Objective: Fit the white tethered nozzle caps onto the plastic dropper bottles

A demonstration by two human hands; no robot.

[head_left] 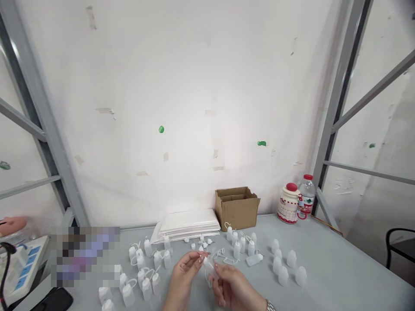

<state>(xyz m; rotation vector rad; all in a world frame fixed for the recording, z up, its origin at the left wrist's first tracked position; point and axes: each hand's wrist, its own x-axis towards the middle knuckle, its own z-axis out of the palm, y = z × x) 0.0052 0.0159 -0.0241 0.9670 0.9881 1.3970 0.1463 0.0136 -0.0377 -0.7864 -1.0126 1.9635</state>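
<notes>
A small translucent squeeze bottle (209, 269) is held tilted between my two hands, low in the middle of the view. My left hand (185, 275) pinches at its white top with thumb and fingertips. My right hand (234, 285) grips the bottle's body, its fingers curled in. A thin white strap hangs under the bottle. Just beyond my fingers lie several small white caps (201, 244) and loose white strap loops (218, 254). A capped bottle lying on its side (254, 259) is to the right of them. The cap's exact fit is hidden by my fingers.
Several strapped bottles stand at left (146, 288) and back right (237, 249). Capless bottles (283, 275) stand farther right. Behind are white flat packs (189, 222), a cardboard box (241, 211), a jug (288, 205) and a water bottle (307, 194). A black phone (55, 299) lies front left.
</notes>
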